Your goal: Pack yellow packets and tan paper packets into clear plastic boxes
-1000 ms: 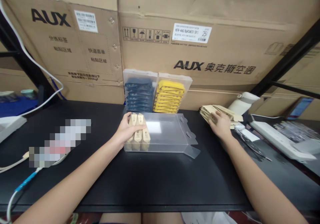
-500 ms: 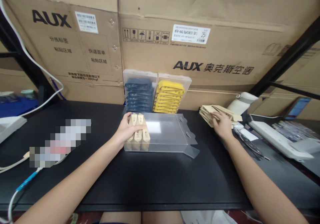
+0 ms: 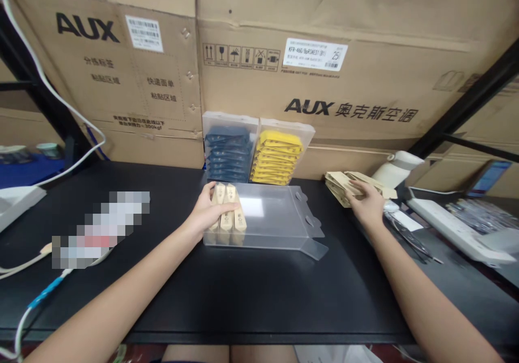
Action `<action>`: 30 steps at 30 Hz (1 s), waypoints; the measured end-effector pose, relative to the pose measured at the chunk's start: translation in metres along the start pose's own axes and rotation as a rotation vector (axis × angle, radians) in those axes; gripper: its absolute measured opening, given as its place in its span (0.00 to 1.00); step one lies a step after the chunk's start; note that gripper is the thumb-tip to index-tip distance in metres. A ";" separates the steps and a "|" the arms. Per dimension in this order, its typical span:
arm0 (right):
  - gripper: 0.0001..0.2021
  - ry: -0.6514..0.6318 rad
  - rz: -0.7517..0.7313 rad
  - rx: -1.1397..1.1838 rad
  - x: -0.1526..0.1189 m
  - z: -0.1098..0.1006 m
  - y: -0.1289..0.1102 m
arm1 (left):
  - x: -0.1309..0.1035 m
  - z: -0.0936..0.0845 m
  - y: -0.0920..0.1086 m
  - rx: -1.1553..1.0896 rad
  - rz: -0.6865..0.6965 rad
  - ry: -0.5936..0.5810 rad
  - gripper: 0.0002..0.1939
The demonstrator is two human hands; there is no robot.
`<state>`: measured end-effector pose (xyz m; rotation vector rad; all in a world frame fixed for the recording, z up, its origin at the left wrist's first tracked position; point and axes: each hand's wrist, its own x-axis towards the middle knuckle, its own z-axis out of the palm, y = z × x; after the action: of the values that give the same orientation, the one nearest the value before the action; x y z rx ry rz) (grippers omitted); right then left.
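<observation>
A clear plastic box (image 3: 279, 217) lies on the black table with its flaps sticking out at the right end. Inside its left end, several beige folded packets (image 3: 229, 211) stand side by side. My left hand (image 3: 211, 211) is closed around that left end, thumb across the top over the packets. To the right is a pile of similar beige packets (image 3: 338, 186). My right hand (image 3: 368, 203) reaches onto this pile, its thumb and fingers bent around a packet at the near side; the fingertips are partly hidden.
Behind the box stand two clear boxes, one with dark blue packets (image 3: 227, 154) and one with yellow packets (image 3: 278, 157), against large cartons (image 3: 251, 92). A white cylindrical object (image 3: 399, 168), thin cables (image 3: 417, 244) and a power strip (image 3: 458, 230) are at right. A blurred object (image 3: 101, 230) lies left.
My right hand's fingers have shifted slightly on the beige pile, bending around a packet. My left hand and the clear box stay in place. The view has shifted a little.
</observation>
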<state>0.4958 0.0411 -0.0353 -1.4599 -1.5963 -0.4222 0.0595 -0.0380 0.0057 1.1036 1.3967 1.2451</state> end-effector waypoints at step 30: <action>0.12 -0.021 -0.037 0.001 0.000 0.000 -0.010 | 0.002 0.000 -0.002 -0.031 -0.013 0.004 0.48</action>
<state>0.4862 0.0387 -0.0324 -1.4408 -1.6423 -0.4281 0.0592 -0.0364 0.0035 1.0698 1.3813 1.2569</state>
